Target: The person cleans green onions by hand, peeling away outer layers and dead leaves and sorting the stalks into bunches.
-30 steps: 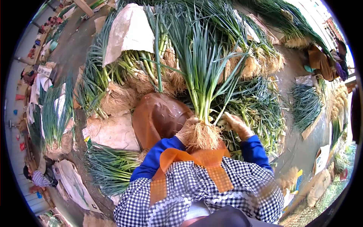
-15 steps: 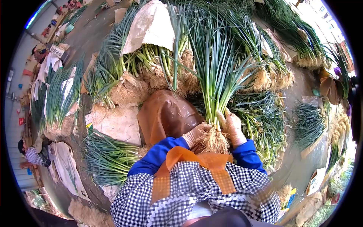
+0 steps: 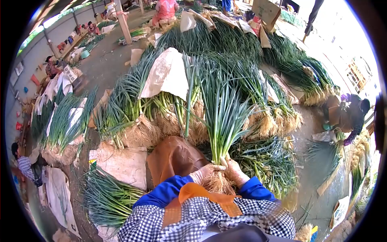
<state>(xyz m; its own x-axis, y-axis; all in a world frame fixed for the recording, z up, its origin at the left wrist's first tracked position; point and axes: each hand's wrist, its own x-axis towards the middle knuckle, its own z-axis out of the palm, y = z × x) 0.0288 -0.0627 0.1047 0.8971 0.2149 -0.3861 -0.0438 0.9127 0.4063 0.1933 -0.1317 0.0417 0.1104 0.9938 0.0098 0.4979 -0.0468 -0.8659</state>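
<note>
A bunch of green onions (image 3: 221, 125) stands upright in front of my body, leaves pointing away and pale stringy roots hanging at the bottom. My left hand (image 3: 203, 173) is closed around the white stems just above the roots. Pressed against the other side of the same stems, my right hand (image 3: 234, 170) is closed too, its thumb near the left fingers. Some of the fingers are hidden behind the bunch. Under and beside the hands is a brown apron (image 3: 175, 155) over my lap.
Heaped green onions with roots (image 3: 137, 131) lie ahead, partly under a pale sack (image 3: 167, 74). A trimmed pile (image 3: 111, 195) lies on the left, loose leaves (image 3: 268, 165) on the right. A person (image 3: 348, 109) works at the far right, another (image 3: 28, 163) at the far left.
The view has tilted up, showing more of the shed and people at the back. My right hand has come down and closed on the stems near my left hand.
</note>
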